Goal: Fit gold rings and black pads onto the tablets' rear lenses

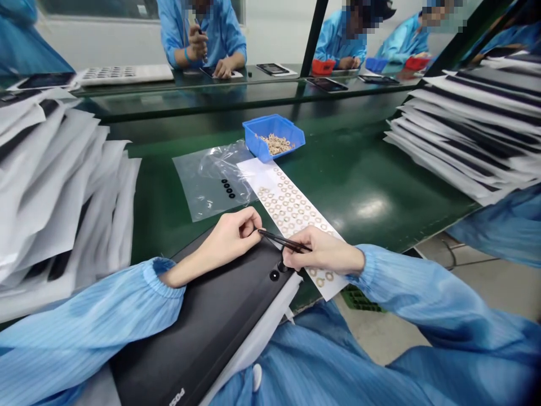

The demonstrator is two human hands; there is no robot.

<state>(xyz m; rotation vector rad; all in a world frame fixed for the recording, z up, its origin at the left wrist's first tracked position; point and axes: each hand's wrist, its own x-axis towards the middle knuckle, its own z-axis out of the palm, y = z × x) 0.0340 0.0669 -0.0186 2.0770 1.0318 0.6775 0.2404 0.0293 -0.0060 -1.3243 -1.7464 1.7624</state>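
Factory assembly line: blue-smocked workers along a green bench.

1. Panel lies nearest the person, on the table.
2. Ring sheet runs behind the panel; bin at its far end.
3. Plastic bag lies left of the sheet.
4. Stacked sheets flank both sides: left stack, right stack.

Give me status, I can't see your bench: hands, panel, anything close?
Right hand grips tweezers; left hand touches their tip. Black panel underneath. Ring sheet beside.
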